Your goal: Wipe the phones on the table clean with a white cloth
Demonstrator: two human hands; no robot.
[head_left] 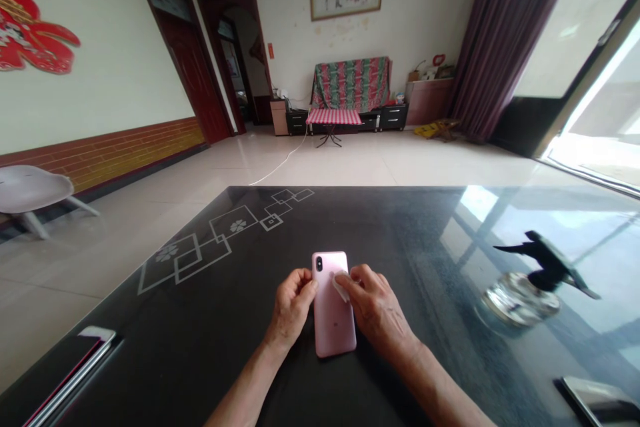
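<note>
A pink smartphone (334,327) lies back side up on the dark glossy table (240,347), its camera lenses at the upper left corner. My left hand (293,307) grips the phone's left edge between thumb and curled fingers. Against the upper right of the phone's back, my right hand (375,303) presses a small white cloth (341,288), pinched under its fingers. Most of the cloth is hidden by those fingers.
A clear spray bottle (523,297) with a black trigger head stands to the right. Another phone (603,400) lies at the lower right corner. Slim stacked devices (75,373) sit at the left. A white chair (35,190) is beyond the table's left edge.
</note>
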